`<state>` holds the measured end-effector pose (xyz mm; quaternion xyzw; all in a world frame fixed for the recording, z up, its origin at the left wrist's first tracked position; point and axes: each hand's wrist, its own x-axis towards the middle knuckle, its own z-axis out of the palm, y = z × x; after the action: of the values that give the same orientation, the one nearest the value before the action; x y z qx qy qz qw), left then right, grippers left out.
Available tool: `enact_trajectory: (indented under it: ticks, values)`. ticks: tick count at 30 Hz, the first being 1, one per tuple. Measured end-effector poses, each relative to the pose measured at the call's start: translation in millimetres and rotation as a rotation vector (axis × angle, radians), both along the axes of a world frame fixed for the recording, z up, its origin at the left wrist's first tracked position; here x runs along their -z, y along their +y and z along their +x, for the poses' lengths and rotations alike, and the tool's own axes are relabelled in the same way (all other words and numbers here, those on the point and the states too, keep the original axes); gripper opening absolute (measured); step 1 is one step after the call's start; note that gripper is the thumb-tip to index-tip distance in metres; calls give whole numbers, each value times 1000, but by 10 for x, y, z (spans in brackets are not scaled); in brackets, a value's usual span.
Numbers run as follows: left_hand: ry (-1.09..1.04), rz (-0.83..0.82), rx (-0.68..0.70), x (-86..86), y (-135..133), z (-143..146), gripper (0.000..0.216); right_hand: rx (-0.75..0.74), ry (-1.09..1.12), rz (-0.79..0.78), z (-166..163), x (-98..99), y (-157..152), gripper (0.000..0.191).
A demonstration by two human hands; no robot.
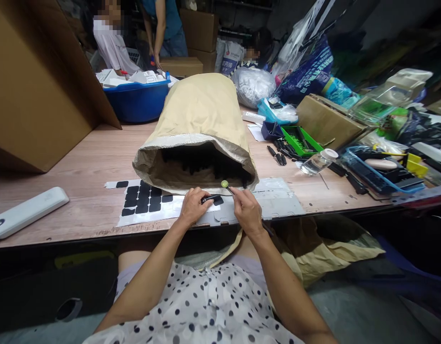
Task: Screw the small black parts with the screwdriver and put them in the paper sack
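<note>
My left hand (194, 206) is closed around a small black rod-like part (210, 198) at the table's front edge. My right hand (247, 210) grips a thin tool with a round yellow-green tip (225, 184); its dark lower end shows below the hand. I cannot make out the tool's exact kind. Just beyond both hands lies a large tan paper sack (202, 105), its open mouth facing me, with many dark pieces inside. Beneath the hands and the sack mouth are a white sheet with black rounded-square stickers (142, 199) and a grey-white flat board (278, 196).
A white oblong device (30, 210) lies at left, by a tall cardboard box (37, 86). Behind it stands a blue basin (134, 100) of white parts. To the right are a green tray (301, 141), a clear bottle (319, 161) and a blue tray (381, 169). Other people are at the back.
</note>
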<state>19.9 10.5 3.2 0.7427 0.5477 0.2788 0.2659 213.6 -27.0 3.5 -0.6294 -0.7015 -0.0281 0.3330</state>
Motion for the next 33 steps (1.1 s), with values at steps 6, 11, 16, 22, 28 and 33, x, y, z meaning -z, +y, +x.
enact_trajectory:
  ticks: [6, 11, 16, 22, 28, 33]
  values:
    - [-5, 16, 23, 15, -2, -28, 23, 57, -177, 11, 115, 213, 148, 36]
    - [4, 20, 20, 43, 1, -41, 22, 80, -207, 30, 60, 262, 120, 37]
    - [8, 42, 27, 30, 10, -44, 17, 78, -217, 30, 53, 248, 124, 38]
    - [-82, -45, 295, -241, -441, -94, 23, 80, -217, 31, 47, 254, 128, 37]
    - [208, -344, 363, 84, -902, -152, 22, 87, -234, 63, 34, 255, 130, 35]
    - [402, -521, 234, 534, -898, -185, 27, 92, -244, 112, 25, 264, 135, 34]
